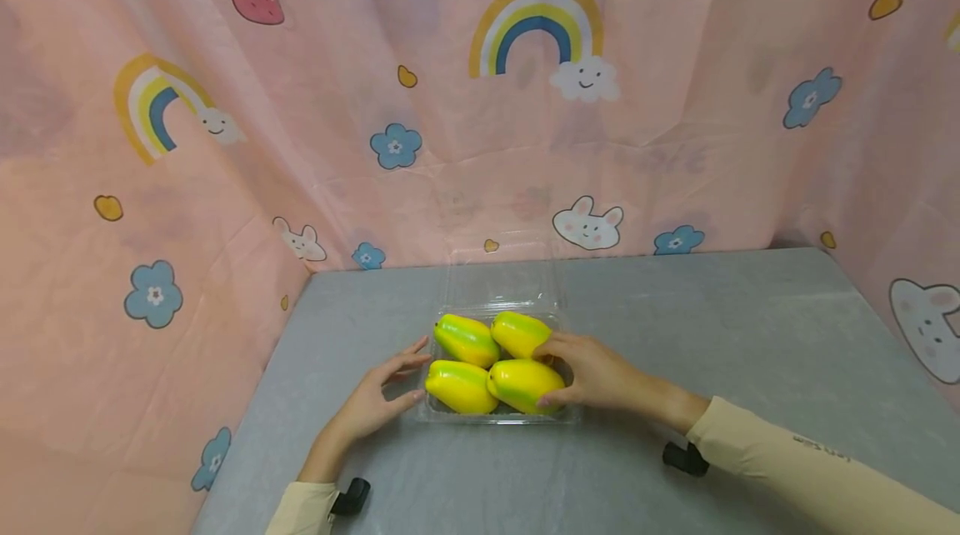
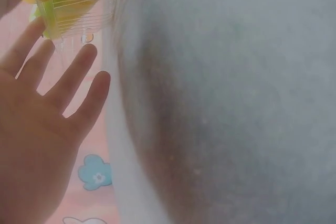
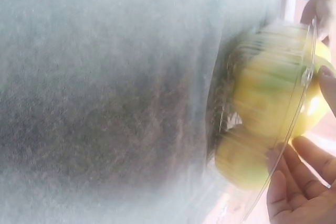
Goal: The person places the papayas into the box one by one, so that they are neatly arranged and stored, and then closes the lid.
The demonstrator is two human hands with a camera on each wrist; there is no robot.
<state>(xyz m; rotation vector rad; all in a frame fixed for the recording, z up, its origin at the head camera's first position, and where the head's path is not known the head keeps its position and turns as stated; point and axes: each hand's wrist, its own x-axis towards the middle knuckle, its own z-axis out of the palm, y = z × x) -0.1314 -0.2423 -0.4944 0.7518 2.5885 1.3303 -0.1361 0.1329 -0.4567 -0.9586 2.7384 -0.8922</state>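
Note:
Several glossy yellow-green fruits, papaya-like in shape, lie in two rows inside a clear plastic clamshell box [image 1: 498, 419] in the head view. Its transparent lid [image 1: 502, 281] is raised at the back. My right hand [image 1: 600, 372] holds the front right fruit [image 1: 519, 383], thumb at its near side and fingers over its far side. That fruit sits in the box in the right wrist view, with fingers at the rim. My left hand [image 1: 367, 402] is at the box's left side, fingers spread, near the front left fruit [image 1: 459, 387]. The left wrist view shows those fingers extended and holding nothing.
The box stands on a grey table [image 1: 690, 327]. A pink patterned curtain [image 1: 465, 118] hangs behind the table and at both sides. A black wrist camera mount [image 1: 351, 497] is on the left wrist, another [image 1: 685, 459] on the right.

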